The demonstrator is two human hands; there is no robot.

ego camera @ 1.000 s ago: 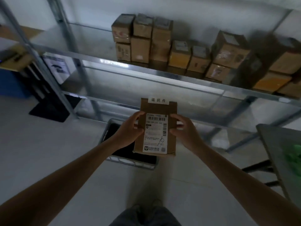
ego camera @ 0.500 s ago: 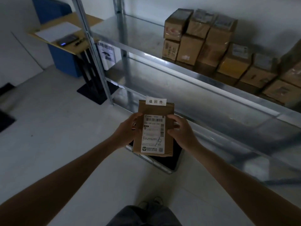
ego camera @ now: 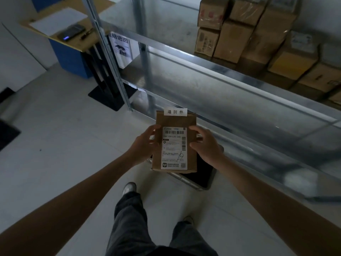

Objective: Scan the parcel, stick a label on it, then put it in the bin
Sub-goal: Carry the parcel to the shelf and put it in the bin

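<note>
Left hand [ego camera: 145, 143] and right hand [ego camera: 206, 145] clamp the parcel [ego camera: 174, 143] by its side edges (white label [ego camera: 175, 111] on top), above the bin [ego camera: 201, 177].

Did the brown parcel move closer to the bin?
Yes. The parcel, held by both hands, now hangs above the bin's near-left part; earlier it was above its right end.

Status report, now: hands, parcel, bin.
Left hand and right hand both gripping the parcel. White label stuck at its top edge. Bin on the floor right beneath, nothing blocking.
</note>
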